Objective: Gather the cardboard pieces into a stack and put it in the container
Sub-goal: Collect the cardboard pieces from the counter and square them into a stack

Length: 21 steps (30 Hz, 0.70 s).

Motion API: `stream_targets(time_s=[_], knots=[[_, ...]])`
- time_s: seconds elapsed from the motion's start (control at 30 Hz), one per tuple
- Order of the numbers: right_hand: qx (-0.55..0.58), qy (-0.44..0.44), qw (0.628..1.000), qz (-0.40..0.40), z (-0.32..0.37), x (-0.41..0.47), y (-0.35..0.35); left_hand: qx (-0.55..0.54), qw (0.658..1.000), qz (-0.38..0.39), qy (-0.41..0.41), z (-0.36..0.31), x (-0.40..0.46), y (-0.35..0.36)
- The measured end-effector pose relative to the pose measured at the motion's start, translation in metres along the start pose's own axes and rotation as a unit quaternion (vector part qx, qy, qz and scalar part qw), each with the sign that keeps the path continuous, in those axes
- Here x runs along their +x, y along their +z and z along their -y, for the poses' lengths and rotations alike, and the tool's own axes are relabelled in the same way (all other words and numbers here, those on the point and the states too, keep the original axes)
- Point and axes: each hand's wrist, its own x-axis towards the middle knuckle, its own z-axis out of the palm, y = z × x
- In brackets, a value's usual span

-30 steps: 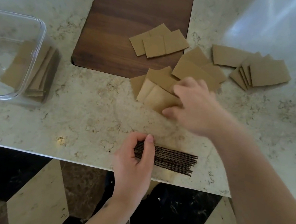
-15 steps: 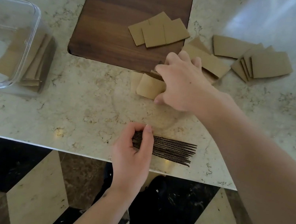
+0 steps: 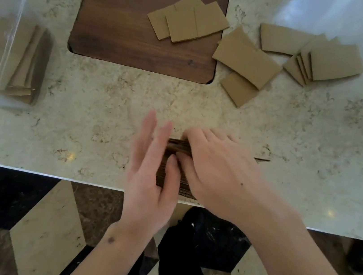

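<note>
A dark-edged stack of cardboard pieces (image 3: 175, 147) stands on edge near the counter's front edge, mostly hidden by my hands. My right hand (image 3: 216, 168) lies over it, fingers closed on the stack and the pieces it brought. My left hand (image 3: 149, 175) is flat against the stack's left end, fingers straight and apart, thumb resting on the stack. Loose tan pieces lie on the wooden board (image 3: 188, 20), just right of the board (image 3: 246, 60), and further right in a fanned group (image 3: 324, 59). The clear container (image 3: 18, 7) sits at far left with cardboard (image 3: 26, 62) inside.
The dark wooden board (image 3: 127, 23) lies at the back middle of the marble counter (image 3: 86, 104). The counter's front edge runs just under my hands; a patterned floor shows below it.
My right hand drew several pieces from the middle pile back to the stack at the front edge. My left hand's fingers went from curled around the stack to straight.
</note>
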Motion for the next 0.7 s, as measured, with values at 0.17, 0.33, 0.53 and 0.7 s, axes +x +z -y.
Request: stream_targets(time_s=[0.17, 0.33, 0.53, 0.7], knots=[[0.189, 0.054, 0.976, -0.093, -0.024, -0.014, -0.009, 0.011, 1.0, 0.005, -0.004, 0.0, -0.001, -0.002], [0.436, 0.207, 0.849, -0.214, -0.041, -0.047, 0.016, 0.002, 0.999, -0.033, -0.041, -0.006, 0.003, 0.004], [0.594, 0.177, 0.737, -0.271, 0.008, -0.04, 0.061, -0.117, 0.978, -0.1, -0.144, -0.016, 0.005, 0.015], [0.573, 0.136, 0.761, -0.273, -0.003, -0.044, 0.064, -0.16, 0.95, -0.152, -0.222, -0.023, 0.011, 0.02]])
